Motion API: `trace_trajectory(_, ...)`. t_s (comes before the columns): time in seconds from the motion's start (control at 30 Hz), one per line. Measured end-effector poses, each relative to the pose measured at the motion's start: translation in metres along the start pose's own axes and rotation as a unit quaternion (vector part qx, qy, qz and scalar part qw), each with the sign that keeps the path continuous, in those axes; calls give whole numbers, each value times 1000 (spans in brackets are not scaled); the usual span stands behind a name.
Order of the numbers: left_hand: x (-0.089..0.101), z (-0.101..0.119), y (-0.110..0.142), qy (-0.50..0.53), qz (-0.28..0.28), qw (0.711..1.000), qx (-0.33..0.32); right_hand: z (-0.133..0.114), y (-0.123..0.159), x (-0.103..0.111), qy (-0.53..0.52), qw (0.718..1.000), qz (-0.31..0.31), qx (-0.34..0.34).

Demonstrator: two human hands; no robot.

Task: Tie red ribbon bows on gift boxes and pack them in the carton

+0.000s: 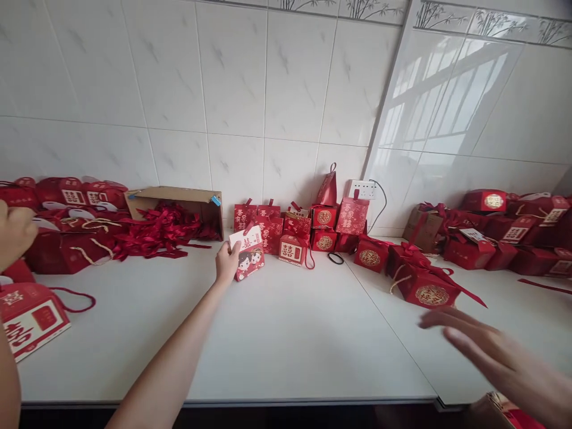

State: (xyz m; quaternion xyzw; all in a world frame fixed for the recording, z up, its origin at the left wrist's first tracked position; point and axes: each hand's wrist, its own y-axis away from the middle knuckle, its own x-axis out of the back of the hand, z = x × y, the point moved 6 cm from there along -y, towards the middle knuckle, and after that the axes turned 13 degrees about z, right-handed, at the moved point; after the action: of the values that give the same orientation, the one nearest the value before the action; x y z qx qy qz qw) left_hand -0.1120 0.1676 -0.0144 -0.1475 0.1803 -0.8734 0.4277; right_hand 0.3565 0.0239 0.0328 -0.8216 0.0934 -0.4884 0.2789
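Observation:
My left hand [227, 263] reaches out to the middle of the table, its fingers closed on the side of a small red and white gift box [250, 262] printed with two cartoon figures. The box stands just in front of a group of red boxes by the wall. Close to its right is a red box with a white label [290, 250] and a cord loop. My right hand [487, 351], slightly blurred, is over the right part of the table with fingers stretched and nothing in them. Nearest to it is a red box with a gold round emblem [431, 292] and a ribbon.
Another person's hand [16, 235] shows at the left edge, above a large red box [33, 316]. Red ribbons [156, 232] spill from a cardboard box [179, 193]. Red boxes [518, 232] are stacked at right. A socket [361, 189] and a black ring [335, 258] are near the wall.

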Motion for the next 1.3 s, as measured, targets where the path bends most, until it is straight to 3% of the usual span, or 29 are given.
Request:
trace_trajectory(0.07, -9, 3, 16, 28, -61, 998, -11, -37, -30, -41, -42, 993, -110, 32)
trace_trajectory(0.1, -14, 8, 27, 44, -96, 994, -18, -54, -45, -59, -57, 990, -122, 49)
trace_trajectory(0.23, -36, 31, 79, 89, -234, 967, -38, -103, -103, -118, -144, 986, -49, 68)
trace_trajectory(0.37, -41, 49, 104, 108, -299, 947, -48, -120, -133, -151, -267, 964, -5, 8)
trace_trajectory(0.47, -40, 69, 104, 140, -373, 916, -51, -129, -136, -154, -344, 937, 44, 26)
trace_trajectory(0.53, -39, 87, 98, 169, -388, 904, -61, -132, -132, -154, -396, 915, 56, 41)
trace_trajectory(0.63, -44, 105, 95, 163, -376, 910, -68, -125, -123, -155, -444, 890, 103, 13)
trace_trajectory(0.77, -46, 111, 104, 188, -324, 923, -86, -115, -106, -153, -430, 881, 198, 0)
trace_trajectory(0.87, -38, 110, 110, 200, -283, 931, -117, -116, -95, -154, -447, 871, 204, 17)
trace_trajectory(0.97, -29, 115, 114, 185, -269, 929, -174, -123, -90, -151, -456, 865, 191, 78)
trace_trajectory(1.07, -24, 120, 117, 174, -270, 921, -220, -129, -88, -142, -416, 868, 221, 160)
trace_trajectory(1.2, -22, 118, 119, 177, -306, 907, -230, -131, -88, -135, -367, 866, 255, 224)
trace_trajectory(1.3, -22, 115, 117, 154, -299, 912, -235, -132, -87, -136, -314, 875, 264, 257)
